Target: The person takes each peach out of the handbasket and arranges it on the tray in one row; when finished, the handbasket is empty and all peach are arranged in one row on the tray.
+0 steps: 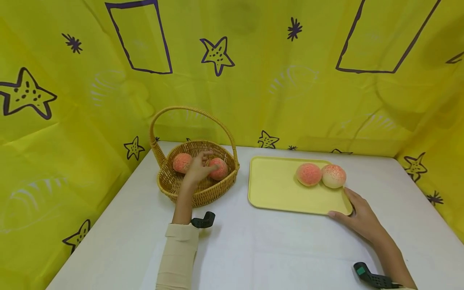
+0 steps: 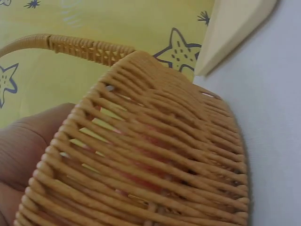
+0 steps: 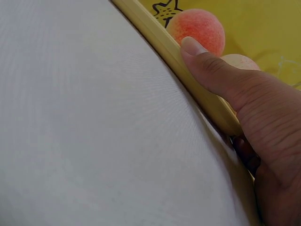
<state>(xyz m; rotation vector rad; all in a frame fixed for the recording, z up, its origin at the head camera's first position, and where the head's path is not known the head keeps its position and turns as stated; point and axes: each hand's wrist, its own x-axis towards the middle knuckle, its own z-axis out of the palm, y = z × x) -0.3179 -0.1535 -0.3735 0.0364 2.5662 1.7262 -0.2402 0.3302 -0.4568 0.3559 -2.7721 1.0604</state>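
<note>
Right fingers [image 1: 354,196] hold tray [image 1: 275,183] (printed stars [image 1: 217,55] behind)

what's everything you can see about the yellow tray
The yellow tray is a shallow rectangle with rounded corners and a low rim, seemingly smooth plastic. It sits on the white table, to the right of the basket. A pinkish ball and a paler ball rest toward its right end, side by side. The right hand grips its near right corner.
</note>
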